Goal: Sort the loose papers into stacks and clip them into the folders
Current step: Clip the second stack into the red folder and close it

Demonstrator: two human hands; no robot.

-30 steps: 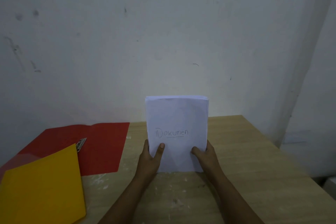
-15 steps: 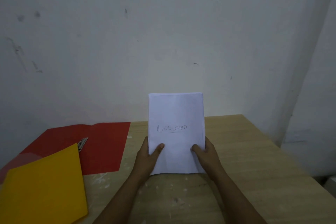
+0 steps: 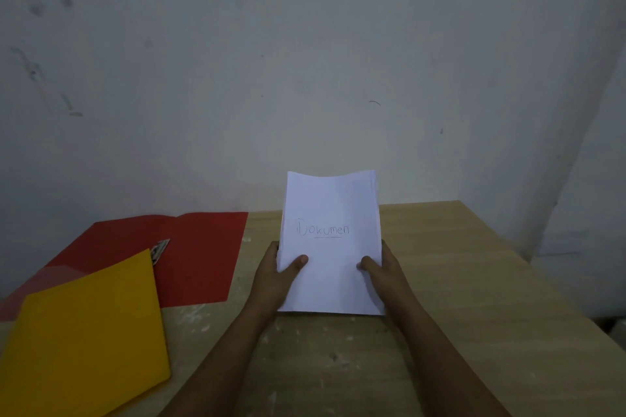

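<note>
The left hand (image 3: pixel 276 276) and the right hand (image 3: pixel 382 272) grip a stack of white papers (image 3: pixel 330 244) by its two long sides, just below the middle of the frame. Each thumb lies on the front sheet, and the other fingers are hidden behind the stack. The papers stand upright, the lower edge down near the wooden table (image 3: pixel 457 298); whether that edge touches the wood cannot be told. The top edge bows a little, and the right side shows the layered edges of many sheets. The front sheet bears the handwritten word "Dokumen", underlined; how many sheets there are cannot be made out.

At the lower left, a yellow folder (image 3: pixel 88 342) lies closed, and its near corner is cut off by the frame edge. It overlaps an open red folder (image 3: pixel 200 257) behind it, which reaches back to the wall (image 3: pixel 305 61). A metal clip (image 3: pixel 160 250) lies on the red folder, partly covered by the yellow one, so its shape is hard to read. A paler, glossy patch at the far left may be a clear cover; that is unclear.

Bare table lies between the red folder and the left hand, and a wider stretch runs right of the papers to the table's edge. Pale smudges mark the wood below the stack. Both forearms run out at the bottom of the frame.
</note>
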